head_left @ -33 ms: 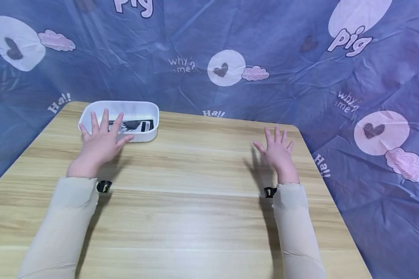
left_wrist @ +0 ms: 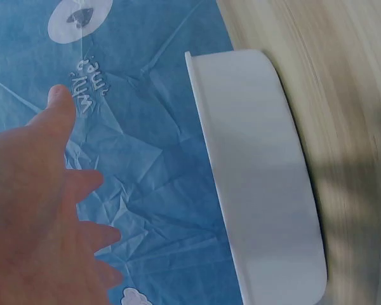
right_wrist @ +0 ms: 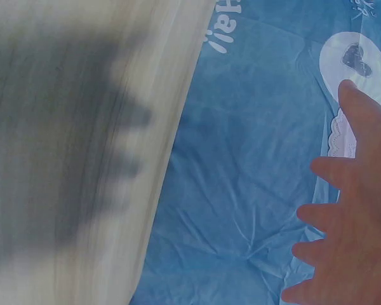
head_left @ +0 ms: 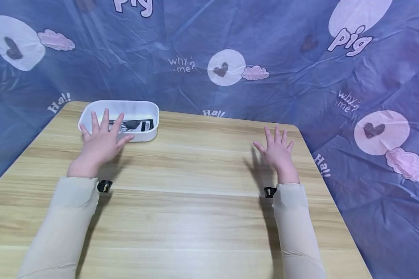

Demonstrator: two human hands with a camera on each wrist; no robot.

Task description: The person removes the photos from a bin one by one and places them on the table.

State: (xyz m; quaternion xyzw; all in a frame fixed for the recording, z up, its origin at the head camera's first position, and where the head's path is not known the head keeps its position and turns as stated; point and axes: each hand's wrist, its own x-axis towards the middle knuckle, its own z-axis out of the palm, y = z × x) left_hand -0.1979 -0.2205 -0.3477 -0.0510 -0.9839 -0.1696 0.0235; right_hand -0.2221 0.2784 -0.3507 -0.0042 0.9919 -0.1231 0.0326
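My left hand [head_left: 99, 147] is held with its fingers spread, overlapping the near left side of a white rectangular tub [head_left: 150, 135] in the head view. Inside the tub lies a flat black-and-white printed item [head_left: 134, 125], partly hidden behind that hand. The left wrist view shows the tub's outer wall [left_wrist: 260, 171] standing apart from the fingers. Over the right part of the table, my right hand [head_left: 278, 155] also has its fingers spread, with nothing in it. Its shadow falls on the wood, and the right wrist view shows the same hand [right_wrist: 362, 210] near the table's edge.
The light wood table [head_left: 195, 174] has rounded far corners. A blue printed cloth [head_left: 283, 50] with hearts and lettering hangs behind it and along its right side. Small black wrist mounts [head_left: 104, 186] stick out beside both sleeve cuffs.
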